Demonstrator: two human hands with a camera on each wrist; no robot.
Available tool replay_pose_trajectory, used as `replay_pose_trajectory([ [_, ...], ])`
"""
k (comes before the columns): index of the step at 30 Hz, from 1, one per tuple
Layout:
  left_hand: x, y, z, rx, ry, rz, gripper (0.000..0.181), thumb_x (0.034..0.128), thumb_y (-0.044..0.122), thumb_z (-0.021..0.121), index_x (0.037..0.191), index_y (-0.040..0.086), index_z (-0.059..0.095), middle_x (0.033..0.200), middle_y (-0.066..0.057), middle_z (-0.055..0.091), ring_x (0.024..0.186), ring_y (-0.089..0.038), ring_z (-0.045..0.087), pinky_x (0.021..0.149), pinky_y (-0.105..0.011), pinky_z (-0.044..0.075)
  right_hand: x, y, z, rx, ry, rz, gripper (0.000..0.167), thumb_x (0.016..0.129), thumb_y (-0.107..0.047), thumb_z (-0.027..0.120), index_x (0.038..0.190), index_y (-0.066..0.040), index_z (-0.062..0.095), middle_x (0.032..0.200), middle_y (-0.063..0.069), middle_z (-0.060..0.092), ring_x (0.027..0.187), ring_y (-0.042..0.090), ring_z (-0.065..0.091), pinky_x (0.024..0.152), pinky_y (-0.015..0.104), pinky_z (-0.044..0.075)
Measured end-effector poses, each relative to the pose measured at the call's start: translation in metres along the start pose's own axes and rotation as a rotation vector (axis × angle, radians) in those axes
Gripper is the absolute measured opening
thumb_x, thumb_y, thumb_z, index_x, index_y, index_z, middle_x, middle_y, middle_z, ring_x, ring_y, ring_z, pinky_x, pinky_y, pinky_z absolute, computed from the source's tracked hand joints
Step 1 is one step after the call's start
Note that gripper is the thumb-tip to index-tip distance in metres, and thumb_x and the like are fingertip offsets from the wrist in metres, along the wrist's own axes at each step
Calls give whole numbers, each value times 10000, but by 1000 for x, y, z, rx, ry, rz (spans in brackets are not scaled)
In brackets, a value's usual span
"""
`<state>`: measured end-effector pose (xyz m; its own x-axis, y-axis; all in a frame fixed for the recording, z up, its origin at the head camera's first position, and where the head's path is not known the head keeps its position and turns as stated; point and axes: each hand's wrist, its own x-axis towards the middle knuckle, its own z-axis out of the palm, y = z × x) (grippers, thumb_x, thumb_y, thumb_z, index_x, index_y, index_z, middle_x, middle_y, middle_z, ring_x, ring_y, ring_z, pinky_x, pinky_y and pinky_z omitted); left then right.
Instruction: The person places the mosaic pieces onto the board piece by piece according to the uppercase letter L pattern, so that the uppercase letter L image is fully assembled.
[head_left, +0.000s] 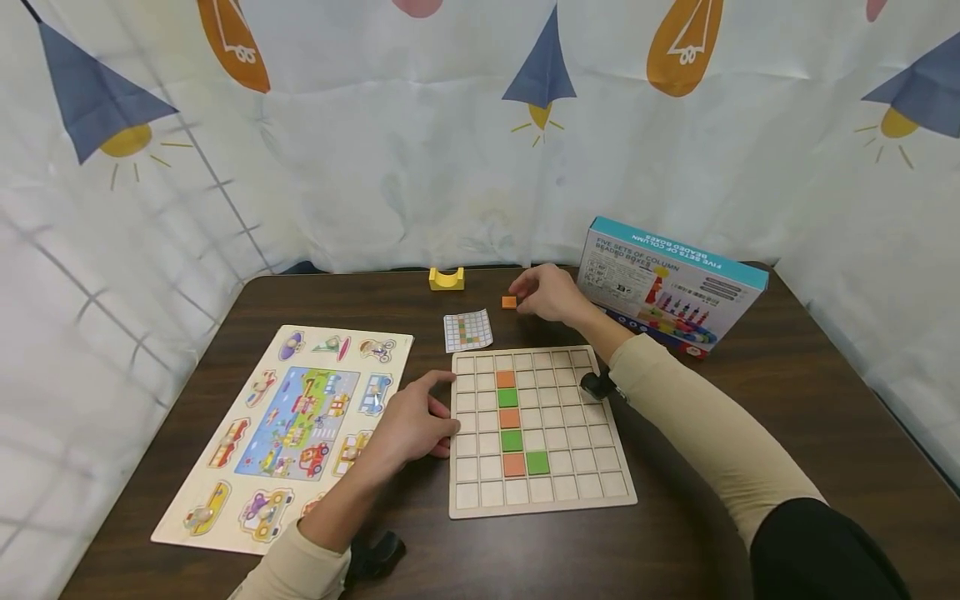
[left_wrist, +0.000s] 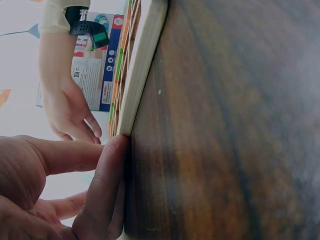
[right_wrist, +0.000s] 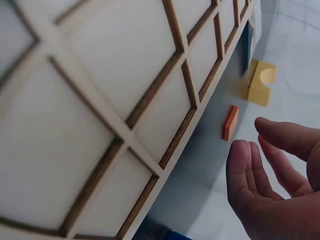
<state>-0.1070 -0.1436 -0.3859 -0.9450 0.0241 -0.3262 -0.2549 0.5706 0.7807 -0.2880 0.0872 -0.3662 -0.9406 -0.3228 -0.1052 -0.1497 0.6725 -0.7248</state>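
Note:
A wooden grid board (head_left: 543, 507) lies on the dark table, with orange and green square tiles in one column and a green tile (head_left: 537, 462) beside the lowest orange one. My left hand (head_left: 412, 421) touches the board's left edge with its fingertips; the left wrist view shows a finger against the wooden side (left_wrist: 142, 65). Beyond the board, my right hand (head_left: 551, 293) hovers by a loose orange tile (head_left: 509, 302). In the right wrist view its thumb and fingers are apart, with a gap between them and the tile (right_wrist: 231, 122). A small printed grid card (head_left: 467, 331) lies behind the board.
A picture puzzle board (head_left: 217, 517) lies at the left, partly under my left forearm. A yellow block (head_left: 447, 280) with a curved notch sits near the back edge. Behind my right forearm stands a cardboard box (head_left: 667, 283). A patterned curtain (head_left: 450, 167) hangs behind the table.

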Motion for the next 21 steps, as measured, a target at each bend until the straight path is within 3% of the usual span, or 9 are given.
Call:
replay_pose_trajectory([
  [6,0,0,0,0,-3,-14,694,862,-4,768,1495,144,524,940,-136,651,571,-186,675,508,-321,630,12,-1,4,-25,9,15,303,883,-20,775,1180,-76,749,1158,115,701,1109,288,618,920,417,566],
  [15,2,-1,1,-27,3,0,702,837,-29,746,1485,137,532,909,-124,665,549,-174,679,495,-333,630,25,-1,9,-20,-12,50,303,879,2,776,1170,-80,760,1206,125,695,1119,298,638,846,378,619],
  [21,2,-1,1,-34,5,-5,703,839,-30,746,1487,139,530,916,-127,661,556,-177,678,500,-333,633,30,1,12,-58,-22,58,316,862,19,765,1159,-87,767,1242,132,695,1178,311,625,928,417,603],
])
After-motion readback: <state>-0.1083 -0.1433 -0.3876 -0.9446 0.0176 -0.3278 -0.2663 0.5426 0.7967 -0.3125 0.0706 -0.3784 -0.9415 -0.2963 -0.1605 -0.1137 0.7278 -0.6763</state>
